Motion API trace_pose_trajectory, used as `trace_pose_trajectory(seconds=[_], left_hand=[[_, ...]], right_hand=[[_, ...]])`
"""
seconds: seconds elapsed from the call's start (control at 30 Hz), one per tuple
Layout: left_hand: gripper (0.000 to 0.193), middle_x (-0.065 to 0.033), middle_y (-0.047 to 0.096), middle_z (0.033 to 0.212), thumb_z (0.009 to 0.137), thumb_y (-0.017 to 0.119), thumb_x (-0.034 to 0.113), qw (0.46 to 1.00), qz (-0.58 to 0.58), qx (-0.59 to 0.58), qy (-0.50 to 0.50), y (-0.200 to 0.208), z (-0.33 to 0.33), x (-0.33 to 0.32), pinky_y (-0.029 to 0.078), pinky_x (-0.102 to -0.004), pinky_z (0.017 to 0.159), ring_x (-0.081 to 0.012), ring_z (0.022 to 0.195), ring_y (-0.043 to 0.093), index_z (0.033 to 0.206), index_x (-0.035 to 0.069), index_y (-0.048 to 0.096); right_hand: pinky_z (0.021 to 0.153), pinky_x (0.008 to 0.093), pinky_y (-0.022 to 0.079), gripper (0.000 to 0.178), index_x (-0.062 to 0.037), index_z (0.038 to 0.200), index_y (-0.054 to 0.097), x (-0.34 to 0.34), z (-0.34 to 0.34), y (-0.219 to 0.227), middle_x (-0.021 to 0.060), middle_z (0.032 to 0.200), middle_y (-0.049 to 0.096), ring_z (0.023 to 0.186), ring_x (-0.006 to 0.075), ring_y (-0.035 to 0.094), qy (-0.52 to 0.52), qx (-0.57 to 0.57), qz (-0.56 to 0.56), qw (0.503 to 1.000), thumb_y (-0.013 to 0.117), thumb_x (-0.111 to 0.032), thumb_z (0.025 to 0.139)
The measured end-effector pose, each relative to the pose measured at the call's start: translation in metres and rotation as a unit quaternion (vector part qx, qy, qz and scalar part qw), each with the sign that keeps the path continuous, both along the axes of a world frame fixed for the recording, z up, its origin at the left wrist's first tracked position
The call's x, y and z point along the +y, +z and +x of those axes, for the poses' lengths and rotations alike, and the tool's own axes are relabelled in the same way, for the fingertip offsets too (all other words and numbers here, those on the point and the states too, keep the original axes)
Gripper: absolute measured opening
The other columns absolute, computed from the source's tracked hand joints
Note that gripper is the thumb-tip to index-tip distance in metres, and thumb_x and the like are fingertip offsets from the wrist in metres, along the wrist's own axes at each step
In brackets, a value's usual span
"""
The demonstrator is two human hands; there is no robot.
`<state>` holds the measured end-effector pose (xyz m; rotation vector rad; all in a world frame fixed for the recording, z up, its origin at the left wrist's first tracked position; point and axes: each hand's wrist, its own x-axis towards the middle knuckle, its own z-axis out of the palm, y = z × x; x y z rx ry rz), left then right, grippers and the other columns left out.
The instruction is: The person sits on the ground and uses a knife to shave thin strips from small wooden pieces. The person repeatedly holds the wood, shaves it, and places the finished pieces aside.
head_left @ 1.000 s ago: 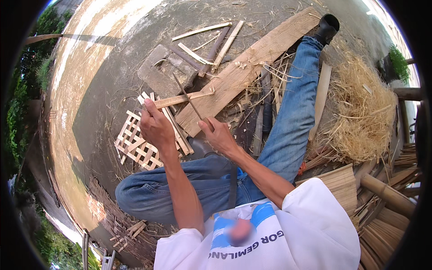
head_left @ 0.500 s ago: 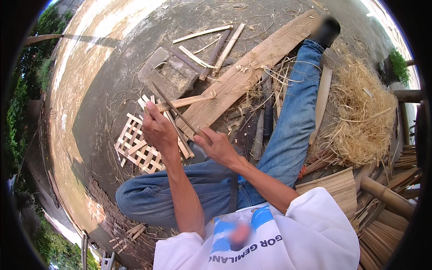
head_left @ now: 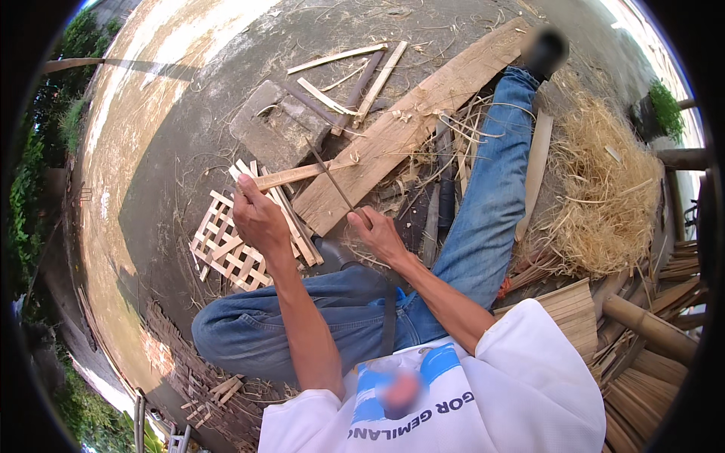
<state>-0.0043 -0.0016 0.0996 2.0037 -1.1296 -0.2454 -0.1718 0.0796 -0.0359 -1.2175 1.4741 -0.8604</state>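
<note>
My left hand point(head_left: 260, 219) is closed on the near end of a flat wooden strip point(head_left: 296, 174). The strip slants up to the right, its far end over the wide plank point(head_left: 423, 102). In my right hand point(head_left: 379, 237) is the handle of a long, thin-bladed knife point(head_left: 329, 172). Its blade crosses the strip near the far end; whether the edge is biting into it I cannot tell. Several pale slats point(head_left: 296, 226) lie beside and below my left hand, next to a woven lattice panel point(head_left: 230, 245).
Beyond the strip sits a concrete block point(head_left: 276, 124). Loose sticks point(head_left: 380, 83) lie past it, with thin shavings scattered about. To the right of my outstretched leg point(head_left: 495, 166) is a heap of straw-like shavings point(head_left: 604, 189). Bamboo poles point(head_left: 649, 326) and split pieces fill the lower right.
My right hand has shifted a little to the right, taking the knife along the strip, away from my left hand toward the strip's far end. My left hand keeps its hold with little movement.
</note>
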Motion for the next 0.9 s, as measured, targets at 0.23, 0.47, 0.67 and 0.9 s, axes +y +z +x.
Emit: trace_pose_trajectory(seconds=[0.23,0.47,0.67,0.9], left_hand=[[0.06,-0.0237,0.063,0.071,0.11,0.037,0.045,0.999,0.024,-0.034,-0.01,0.015,-0.014,0.0,0.041,-0.0536,0.069,-0.0458,0.072,0.059,0.085,-0.003,0.065],[0.065,-0.0194,0.058,0.065,0.11,0.034,0.05,0.999,0.029,-0.013,-0.008,0.003,-0.003,0.001,0.041,-0.0508,0.067,-0.0395,0.066,0.058,0.085,-0.003,0.062],[0.064,-0.0114,0.053,0.054,0.11,0.035,0.052,0.997,0.014,0.07,-0.023,0.005,0.0,0.0,0.043,-0.0463,0.065,-0.0278,0.054,0.057,0.084,0.0,0.062],[0.065,-0.0111,0.055,0.056,0.109,0.035,0.054,0.999,-0.029,0.007,-0.043,-0.002,-0.003,0.002,0.044,-0.0442,0.061,-0.026,0.052,0.059,0.086,0.0,0.064]], right_hand=[[0.061,0.0434,0.047,0.041,0.0004,0.085,0.058,0.001,-0.033,-0.034,0.0192,0.067,0.059,0.059,0.0296,0.059,-0.061,0.006,0.097,0.993,0.062,-0.038,0.102],[0.06,0.0399,0.041,0.045,0.0018,0.091,0.054,0.015,-0.009,0.002,0.0158,0.067,0.045,0.063,0.0227,0.041,-0.02,-0.003,0.01,1.0,0.06,-0.042,0.102],[0.05,0.0366,0.047,0.049,0.0014,0.091,0.057,0.015,-0.021,-0.008,0.0121,0.062,0.058,0.048,0.0211,0.061,-0.042,-0.074,0.149,0.985,0.053,-0.045,0.105],[0.056,0.0422,0.046,0.042,0.003,0.097,0.06,0.008,0.008,0.07,0.0197,0.063,0.056,0.053,0.0289,0.054,0.061,-0.049,-0.095,0.992,0.059,-0.039,0.104]])
